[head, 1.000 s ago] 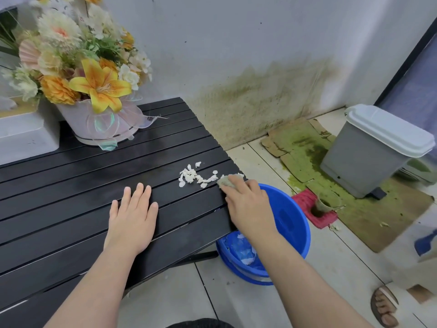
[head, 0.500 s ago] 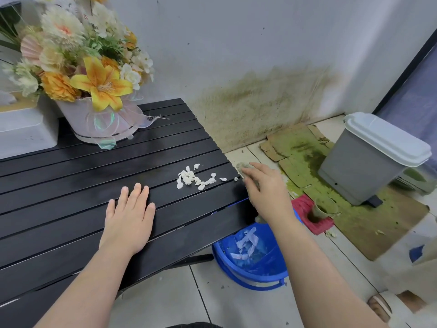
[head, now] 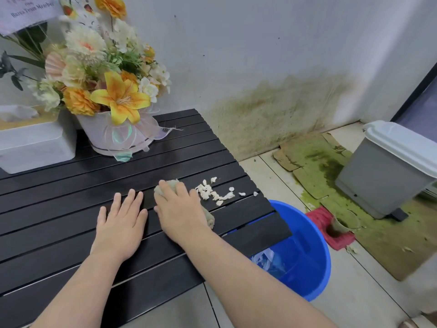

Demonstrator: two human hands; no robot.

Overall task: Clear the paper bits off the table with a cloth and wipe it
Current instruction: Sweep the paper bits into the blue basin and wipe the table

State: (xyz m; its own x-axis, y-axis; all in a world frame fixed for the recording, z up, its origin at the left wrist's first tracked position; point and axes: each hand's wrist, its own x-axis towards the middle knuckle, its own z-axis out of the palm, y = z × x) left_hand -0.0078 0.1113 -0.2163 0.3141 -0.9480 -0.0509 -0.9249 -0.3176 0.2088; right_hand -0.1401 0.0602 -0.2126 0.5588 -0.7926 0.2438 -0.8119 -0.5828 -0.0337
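Observation:
Small white paper bits (head: 214,192) lie in a loose cluster near the right end of the black slatted table (head: 71,209). My right hand (head: 181,208) presses a beige cloth (head: 209,218) flat on the table, just left of the bits, with cloth showing at my fingertips and beside my palm. My left hand (head: 121,220) rests flat on the slats, fingers apart, right next to the right hand. A blue bucket (head: 305,252) stands on the floor under the table's right end, with paper scraps inside it.
A flower bouquet in a white pot (head: 113,136) and a white box (head: 35,145) stand at the back of the table. A grey pedal bin (head: 387,171), stained cardboard (head: 314,162) and a red mat (head: 331,228) sit on the floor to the right.
My right hand with the cloth has moved from beyond the table's right edge back onto the table, to the left of the paper bits. The left hand has stayed put.

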